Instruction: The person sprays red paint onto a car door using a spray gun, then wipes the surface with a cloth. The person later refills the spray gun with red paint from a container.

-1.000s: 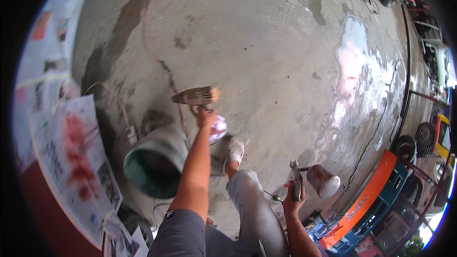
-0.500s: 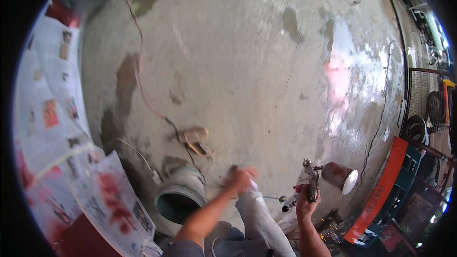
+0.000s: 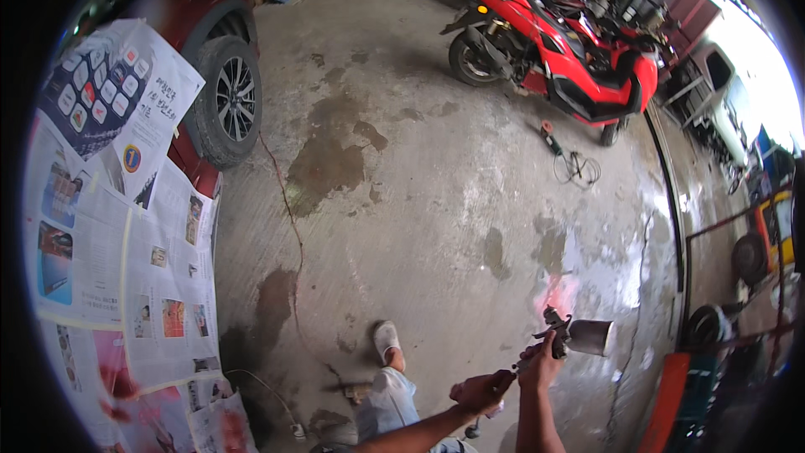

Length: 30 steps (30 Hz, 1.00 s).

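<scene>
My right hand (image 3: 539,362) is wrapped around the handle of a metal paint spray gun (image 3: 555,326). A grey cylindrical paint cup (image 3: 592,337) sticks out from the gun to the right. Just left of it, my left hand (image 3: 481,391) has its fingers closed at the lower end of the gun. Whatever those fingers pinch there is too small to make out. Both forearms reach up from the lower edge.
Printed paper sheets (image 3: 159,268) cover a red car at the left, beside its wheel (image 3: 231,101). A red scooter (image 3: 558,50) stands at the back. A corded power tool (image 3: 551,141) and a thin hose (image 3: 293,226) lie on the wet-stained concrete floor (image 3: 419,243).
My left hand has come from the left to the spray gun's lower end. The view has tilted up, bringing the scooter in; the bucket has left the picture.
</scene>
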{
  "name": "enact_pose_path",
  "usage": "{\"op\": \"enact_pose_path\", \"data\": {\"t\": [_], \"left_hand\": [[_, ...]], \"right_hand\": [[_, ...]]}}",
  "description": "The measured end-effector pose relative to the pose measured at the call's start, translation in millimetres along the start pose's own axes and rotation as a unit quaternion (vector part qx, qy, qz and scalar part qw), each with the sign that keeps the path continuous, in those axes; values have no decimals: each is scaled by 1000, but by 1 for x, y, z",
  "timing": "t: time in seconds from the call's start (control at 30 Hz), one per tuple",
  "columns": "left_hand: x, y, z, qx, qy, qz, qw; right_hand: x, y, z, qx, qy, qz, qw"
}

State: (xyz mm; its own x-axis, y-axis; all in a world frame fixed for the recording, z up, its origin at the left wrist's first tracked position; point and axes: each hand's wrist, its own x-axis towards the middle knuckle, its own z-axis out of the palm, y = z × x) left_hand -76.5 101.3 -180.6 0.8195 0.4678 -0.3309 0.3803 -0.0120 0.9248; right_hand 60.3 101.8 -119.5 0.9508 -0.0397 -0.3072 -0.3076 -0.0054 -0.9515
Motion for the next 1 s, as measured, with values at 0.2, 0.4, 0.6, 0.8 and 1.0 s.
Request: {"op": "enact_pose_path", "data": {"t": [0.2, 0.4, 0.6, 0.8, 1.0], "left_hand": [[133, 14, -73, -31, 26, 163, 986], [307, -18, -154, 78, -7, 63, 995], [469, -73, -326, 193, 61, -125, 971], [477, -38, -600, -239, 62, -317, 916], [507, 41, -767, -457, 217, -177, 844]], "right_hand": [[71, -51, 131, -29, -2, -78, 997], [147, -139, 239, -48, 67, -183, 980], [203, -152, 371, -117, -14, -171, 978], [286, -124, 626, -111, -110, -159, 975], [321, -160, 893, -127, -235, -215, 939]]}}
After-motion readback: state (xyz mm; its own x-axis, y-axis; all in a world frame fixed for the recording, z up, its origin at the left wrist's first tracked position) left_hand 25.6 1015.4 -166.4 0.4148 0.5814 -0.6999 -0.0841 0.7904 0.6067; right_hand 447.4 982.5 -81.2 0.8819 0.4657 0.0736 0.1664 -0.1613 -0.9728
